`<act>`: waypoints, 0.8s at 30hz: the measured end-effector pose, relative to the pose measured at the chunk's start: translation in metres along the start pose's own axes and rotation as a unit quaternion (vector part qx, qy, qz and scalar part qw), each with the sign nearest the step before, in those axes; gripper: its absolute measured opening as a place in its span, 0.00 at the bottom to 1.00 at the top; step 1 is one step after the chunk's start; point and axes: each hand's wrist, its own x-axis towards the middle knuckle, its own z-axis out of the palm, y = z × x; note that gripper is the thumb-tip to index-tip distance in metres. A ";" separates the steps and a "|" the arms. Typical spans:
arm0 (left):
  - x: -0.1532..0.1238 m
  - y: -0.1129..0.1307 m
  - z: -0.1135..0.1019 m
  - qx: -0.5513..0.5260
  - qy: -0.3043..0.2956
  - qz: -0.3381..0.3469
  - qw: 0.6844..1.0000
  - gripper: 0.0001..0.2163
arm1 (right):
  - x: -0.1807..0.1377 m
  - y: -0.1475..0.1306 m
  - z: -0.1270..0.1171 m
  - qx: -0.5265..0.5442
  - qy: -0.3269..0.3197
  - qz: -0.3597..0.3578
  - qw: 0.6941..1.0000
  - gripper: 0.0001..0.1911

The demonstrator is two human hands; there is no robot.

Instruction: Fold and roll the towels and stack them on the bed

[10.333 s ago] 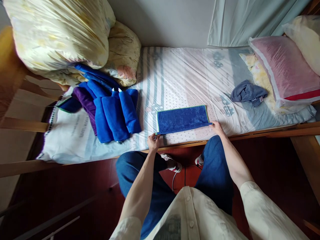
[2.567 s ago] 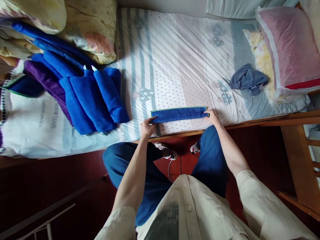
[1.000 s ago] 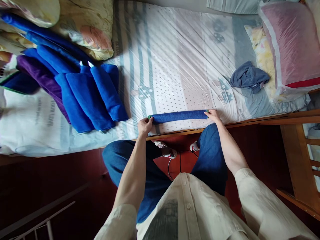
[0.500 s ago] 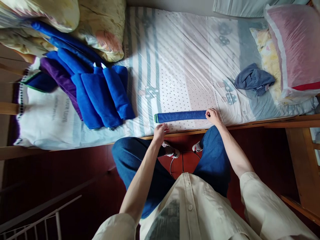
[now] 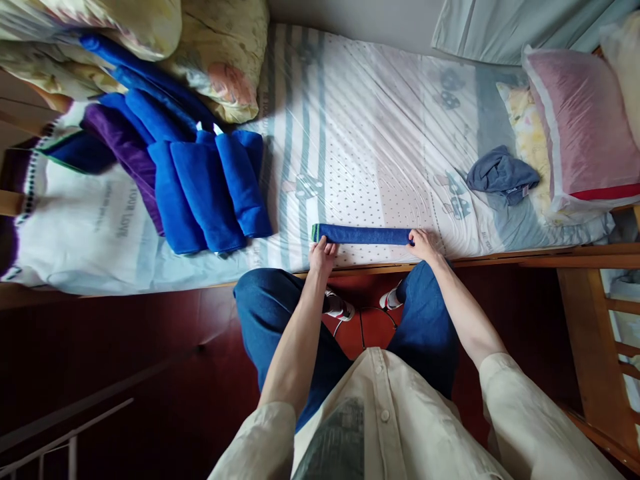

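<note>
A long, narrow folded blue towel (image 5: 367, 235) with green edging at its left end lies on the mattress (image 5: 350, 147), near the front edge. My left hand (image 5: 323, 255) grips its near edge close to the green end, thumb on top. At the opposite end my right hand (image 5: 423, 245) pinches the corner of the cloth. To the left, several rolled bright blue towels (image 5: 197, 193) rest side by side, with a purple towel (image 5: 123, 157) beside them.
A crumpled grey-blue garment (image 5: 501, 175) lies to the right, before a pink cushion (image 5: 583, 123) in a clear bag. Yellow floral bedding (image 5: 220, 63) is piled at the back left. The wooden bed rail (image 5: 500, 257) runs along the front. My knees are just below it.
My left hand has moved up from beside the folded towel and taken hold of its near edge. My right hand stays at the other end. The view has shifted slightly.
</note>
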 end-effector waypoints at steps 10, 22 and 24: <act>-0.004 -0.006 -0.002 -0.049 -0.031 0.032 0.998 0.15 | 0.081 -0.136 0.003 0.047 -0.052 -0.161 0.984 0.52; -0.020 0.015 0.013 -0.114 -0.089 0.157 0.977 0.24 | 0.109 -0.245 -0.026 -0.024 -0.194 -0.090 0.976 0.18; -0.023 0.018 0.015 -0.121 -0.103 0.147 0.976 0.29 | 0.104 -0.253 -0.038 0.000 -0.157 -0.084 0.984 0.16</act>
